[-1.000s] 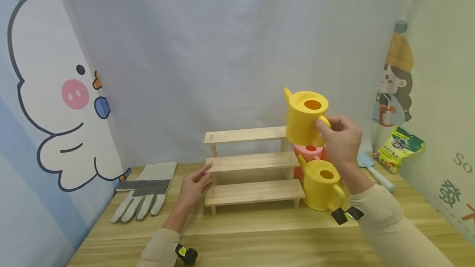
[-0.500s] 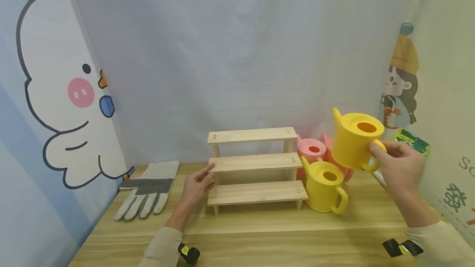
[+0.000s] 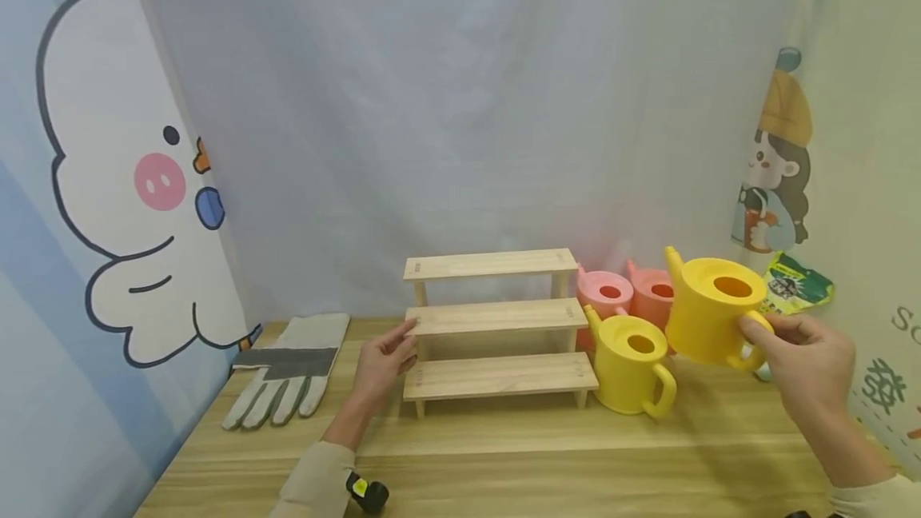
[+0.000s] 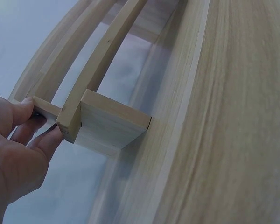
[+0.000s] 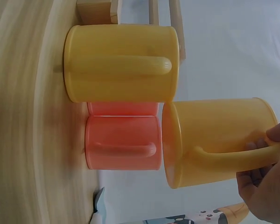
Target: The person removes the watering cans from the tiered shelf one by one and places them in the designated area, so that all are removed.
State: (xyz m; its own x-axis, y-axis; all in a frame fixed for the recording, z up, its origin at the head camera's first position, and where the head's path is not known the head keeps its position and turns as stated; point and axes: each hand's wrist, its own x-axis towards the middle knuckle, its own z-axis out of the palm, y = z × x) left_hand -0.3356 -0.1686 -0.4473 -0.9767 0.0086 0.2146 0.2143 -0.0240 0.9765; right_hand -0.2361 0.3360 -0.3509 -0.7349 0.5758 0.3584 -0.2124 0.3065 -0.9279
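By its handle, my right hand [image 3: 809,354] grips a yellow watering can [image 3: 708,310], held in the air above the table at the right. A second yellow watering can [image 3: 626,362] stands on the table, beside the right end of a three-tier wooden plant stand [image 3: 496,316]. My left hand [image 3: 384,358] pinches the left end of the stand's middle tier; in the left wrist view the thumb [image 4: 19,109] lies on top and fingers curl beneath. Behind the yellow cans stand a pink watering can [image 3: 603,288] and a redder one [image 3: 647,290], both partly hidden.
Grey and white work gloves [image 3: 298,366] lie on the table at the left. A green and yellow packet [image 3: 795,286] leans at the back right. A blue trowel [image 5: 99,203] shows partly in the right wrist view. Curtains [image 3: 432,102] close off the back and sides.
My right hand has carried the yellow watering can rightward and down, from above the standing cans to beside them. The left hand keeps its hold on the stand. The view has shifted slightly.
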